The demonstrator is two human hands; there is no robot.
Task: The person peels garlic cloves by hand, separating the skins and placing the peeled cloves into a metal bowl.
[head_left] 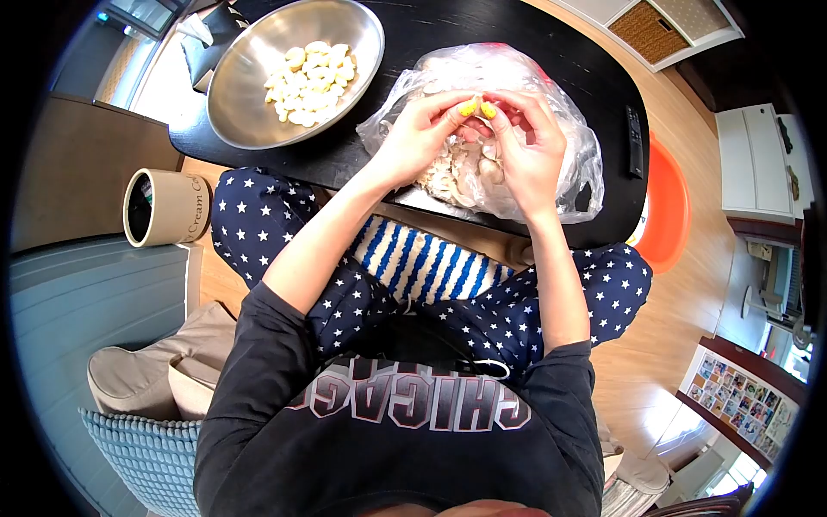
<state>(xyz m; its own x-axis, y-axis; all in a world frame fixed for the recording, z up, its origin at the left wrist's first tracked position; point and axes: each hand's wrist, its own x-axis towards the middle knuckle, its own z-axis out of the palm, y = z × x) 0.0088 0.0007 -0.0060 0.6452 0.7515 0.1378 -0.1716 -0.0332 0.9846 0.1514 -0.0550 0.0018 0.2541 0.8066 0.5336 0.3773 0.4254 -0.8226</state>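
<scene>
My left hand (424,138) and my right hand (528,148) meet above a clear plastic bag (579,168), thumbs side by side with yellow nails. Their fingertips are pinched together on a small garlic clove (478,101), mostly hidden by the fingers. Under the hands, loose papery garlic skins (446,179) and unpeeled garlic (491,168) lie in the opened bag. At the left on the table stands a wide steel bowl (237,95), with a heap of peeled garlic cloves (310,82) in it.
The black table (431,26) has a rounded edge close to my knees. A remote control (635,142) lies near its right edge. An orange round stool or tub (668,207) stands beyond that edge. A cream bin (168,208) is at the left, and a striped cloth (431,263) lies between my legs.
</scene>
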